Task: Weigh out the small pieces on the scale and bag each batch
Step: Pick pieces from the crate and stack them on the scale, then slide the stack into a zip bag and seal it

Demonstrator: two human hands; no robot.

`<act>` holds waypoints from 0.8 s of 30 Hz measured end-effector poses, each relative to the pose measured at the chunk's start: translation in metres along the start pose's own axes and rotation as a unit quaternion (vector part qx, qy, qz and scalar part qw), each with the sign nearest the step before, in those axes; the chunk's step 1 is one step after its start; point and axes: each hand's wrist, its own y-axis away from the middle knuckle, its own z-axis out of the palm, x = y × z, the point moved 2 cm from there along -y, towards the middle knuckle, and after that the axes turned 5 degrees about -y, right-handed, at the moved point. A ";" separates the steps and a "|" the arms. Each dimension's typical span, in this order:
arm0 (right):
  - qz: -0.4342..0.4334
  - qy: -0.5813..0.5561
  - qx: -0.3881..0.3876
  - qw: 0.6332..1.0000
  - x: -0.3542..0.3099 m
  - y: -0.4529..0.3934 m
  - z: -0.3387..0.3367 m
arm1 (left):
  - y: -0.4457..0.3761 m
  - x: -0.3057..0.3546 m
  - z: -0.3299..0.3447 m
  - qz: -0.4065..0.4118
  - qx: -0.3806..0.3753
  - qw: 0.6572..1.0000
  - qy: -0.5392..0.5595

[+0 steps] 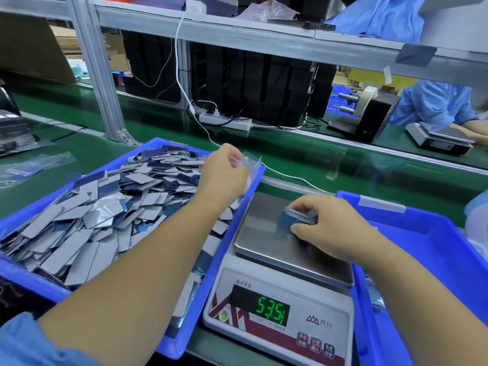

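A digital scale with a steel pan stands between two blue trays; its green display reads about 53.5. My right hand grips a small stack of thin blue-grey pieces on the pan. My left hand is over the far right corner of the left blue tray and pinches a small clear plastic bag. That tray is heaped with several flat grey and dark blue rectangular pieces.
A second blue tray lies right of the scale. Clear bags lie on the green belt at left. A power strip and white cable run behind. Another person in blue works at a second scale far right.
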 end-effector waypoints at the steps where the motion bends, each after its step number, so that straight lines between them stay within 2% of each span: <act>1: 0.003 0.008 -0.004 1.000 0.001 -0.001 0.001 | -0.003 -0.007 0.001 -0.020 -0.013 0.999 -0.026; 5: 0.001 0.001 -0.006 1.000 0.002 0.000 0.000 | -0.006 -0.019 0.013 -0.075 -0.073 0.993 -0.057; 12: 0.000 0.002 -0.011 1.000 0.002 0.000 0.001 | -0.013 -0.020 0.015 -0.058 -0.011 0.997 -0.059; 24: -0.004 -0.002 -0.010 1.000 0.002 0.000 0.001 | -0.022 -0.026 -0.005 -0.111 0.064 0.984 0.127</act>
